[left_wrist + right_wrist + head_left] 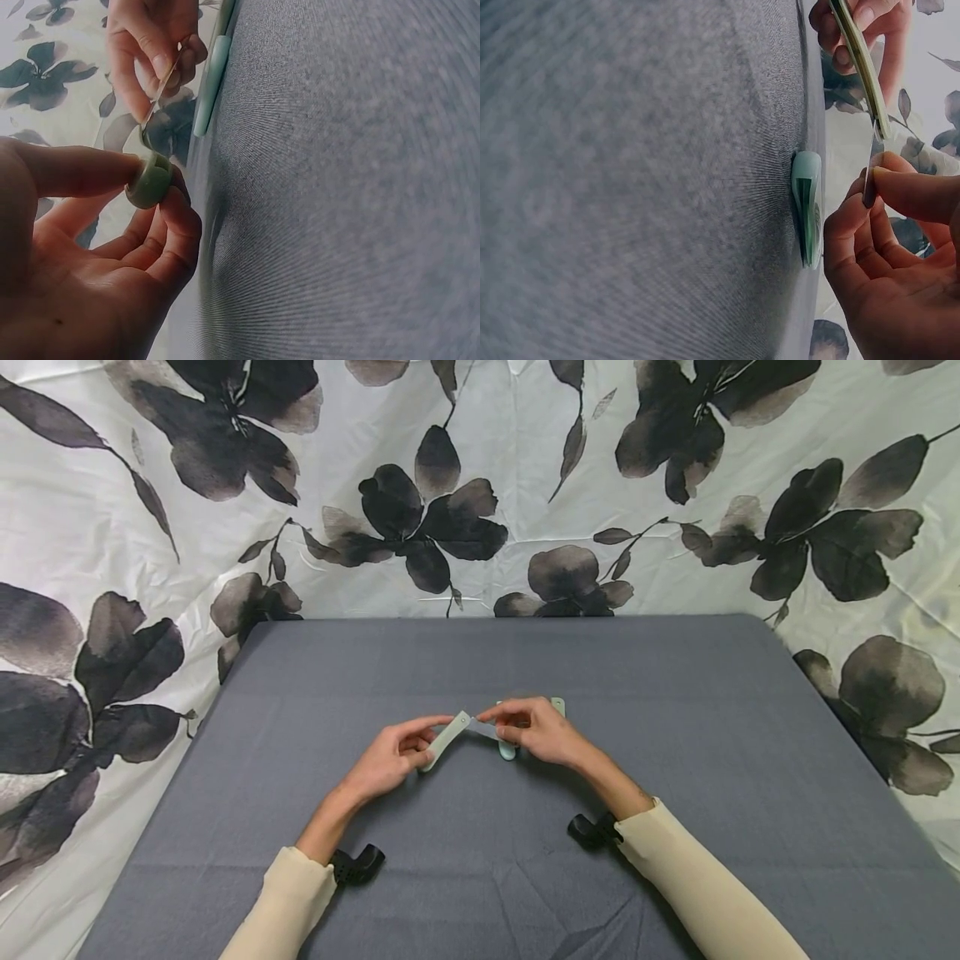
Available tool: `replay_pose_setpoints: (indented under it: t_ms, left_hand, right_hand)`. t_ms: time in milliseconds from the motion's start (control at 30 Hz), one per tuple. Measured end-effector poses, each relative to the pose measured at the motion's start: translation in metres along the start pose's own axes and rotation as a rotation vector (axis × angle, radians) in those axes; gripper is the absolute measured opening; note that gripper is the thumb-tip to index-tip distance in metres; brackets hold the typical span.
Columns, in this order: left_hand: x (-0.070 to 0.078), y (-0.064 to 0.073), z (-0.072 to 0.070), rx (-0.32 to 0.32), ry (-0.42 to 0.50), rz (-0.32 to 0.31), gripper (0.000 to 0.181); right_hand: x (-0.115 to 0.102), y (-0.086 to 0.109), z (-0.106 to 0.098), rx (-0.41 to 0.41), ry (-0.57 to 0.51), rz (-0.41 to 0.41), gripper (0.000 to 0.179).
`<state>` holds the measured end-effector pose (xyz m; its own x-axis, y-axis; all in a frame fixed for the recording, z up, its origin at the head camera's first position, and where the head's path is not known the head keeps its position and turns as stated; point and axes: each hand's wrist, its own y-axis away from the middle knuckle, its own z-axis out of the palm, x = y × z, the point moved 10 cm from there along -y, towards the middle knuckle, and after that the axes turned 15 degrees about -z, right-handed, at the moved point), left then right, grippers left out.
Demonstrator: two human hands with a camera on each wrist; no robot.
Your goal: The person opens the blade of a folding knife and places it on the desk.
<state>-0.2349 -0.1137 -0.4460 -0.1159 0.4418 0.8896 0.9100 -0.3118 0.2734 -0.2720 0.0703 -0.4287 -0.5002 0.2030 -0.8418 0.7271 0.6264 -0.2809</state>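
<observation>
A folding knife is held above the table between both hands, its blade swung out from the handle. The left hand [384, 762] grips the pale green handle [447, 741] between thumb and fingers. At the other end, the right hand [542, 731] pinches the metal blade [483, 727] with thumb and fingertips. The left wrist view looks along the handle's rounded green end [150, 184]. Beneath the right hand, a second pale green item [806, 169] with a slot along its side lies on the table; the hand partly covers it in the head view.
A grey cloth covers the table [480, 660], with creases near the front. Behind and beside it hangs a white sheet with dark flowers [540, 460]. Each wrist wears a black camera mount; the left mount [360, 865] and right mount [592, 832] sit just above the cloth.
</observation>
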Motion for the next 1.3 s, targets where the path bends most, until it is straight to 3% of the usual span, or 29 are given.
replay_pose_setpoints:
  t_ms: [1300]
  left_hand:
    - [0.0034, 0.0044, 0.0037, -0.112, -0.132, 0.010, 0.055]
  right_hand:
    - [-0.0042, 0.0028, 0.0021, -0.097, 0.070, -0.019, 0.029]
